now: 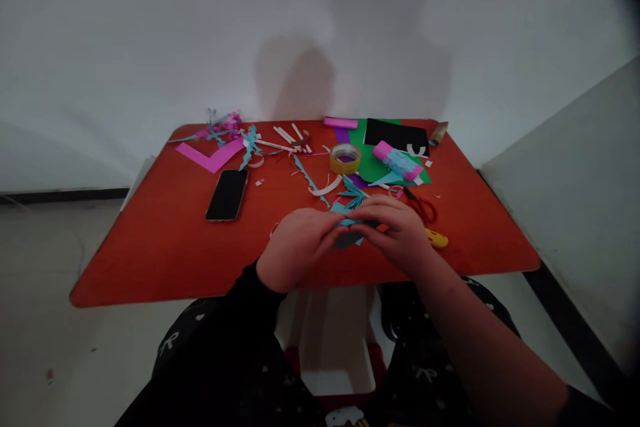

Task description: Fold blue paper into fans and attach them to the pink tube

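Note:
My left hand (300, 245) and my right hand (395, 233) meet above the red tabletop, with their fingers pinching a small piece of dark and cyan cut paper (347, 239) between them. Most of that piece is hidden by my fingers. A spiky cyan paper cutout (353, 195) lies just beyond my hands. Red-handled scissors (421, 207) lie beyond my right hand, and a yellow cutter (437, 237) lies to its right.
On the red table (135, 260) are a black phone (227, 195), a roll of clear tape (345, 158), green paper (380, 163), black paper (397, 135), a pink-and-cyan paper roll (399, 161), a pink paper strip (210, 155) and several scraps. A white wall stands behind.

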Demonstrator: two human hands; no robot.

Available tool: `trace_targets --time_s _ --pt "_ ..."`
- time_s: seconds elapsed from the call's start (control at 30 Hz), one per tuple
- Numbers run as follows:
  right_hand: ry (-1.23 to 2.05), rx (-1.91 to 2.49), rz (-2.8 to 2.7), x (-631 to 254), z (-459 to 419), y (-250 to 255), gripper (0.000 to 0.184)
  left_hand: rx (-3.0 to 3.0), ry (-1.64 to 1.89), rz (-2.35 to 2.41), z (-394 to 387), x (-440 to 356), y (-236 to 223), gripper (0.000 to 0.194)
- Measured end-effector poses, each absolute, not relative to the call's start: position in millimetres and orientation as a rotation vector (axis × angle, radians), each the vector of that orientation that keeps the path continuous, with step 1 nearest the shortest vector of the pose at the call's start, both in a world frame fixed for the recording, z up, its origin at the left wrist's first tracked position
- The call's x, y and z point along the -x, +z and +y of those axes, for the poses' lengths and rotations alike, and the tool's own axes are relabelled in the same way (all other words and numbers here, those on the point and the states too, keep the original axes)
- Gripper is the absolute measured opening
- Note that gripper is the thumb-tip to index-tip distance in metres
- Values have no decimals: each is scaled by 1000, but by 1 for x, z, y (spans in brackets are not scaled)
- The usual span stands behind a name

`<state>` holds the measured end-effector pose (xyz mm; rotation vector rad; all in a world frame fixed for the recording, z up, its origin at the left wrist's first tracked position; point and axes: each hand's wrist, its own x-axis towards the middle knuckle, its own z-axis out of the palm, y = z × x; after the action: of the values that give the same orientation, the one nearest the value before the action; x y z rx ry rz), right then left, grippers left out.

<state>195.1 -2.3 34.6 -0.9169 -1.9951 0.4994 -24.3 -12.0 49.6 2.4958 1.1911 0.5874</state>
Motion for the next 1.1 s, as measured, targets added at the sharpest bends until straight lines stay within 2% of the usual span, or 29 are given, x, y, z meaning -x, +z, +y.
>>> trace_targets --time_s 0.33,0.73,1.1 --pt "631 871 -1922 -195 -3 39 6 -2522 567 1141 -14 24 50 47" --pt "579 871 -1932 -196 -5 43 9 -2175 730 1054 -16 22 52 34" --pt "570 896 -1944 -195 -6 42 8 -2370 669 1173 -19 22 51 38"
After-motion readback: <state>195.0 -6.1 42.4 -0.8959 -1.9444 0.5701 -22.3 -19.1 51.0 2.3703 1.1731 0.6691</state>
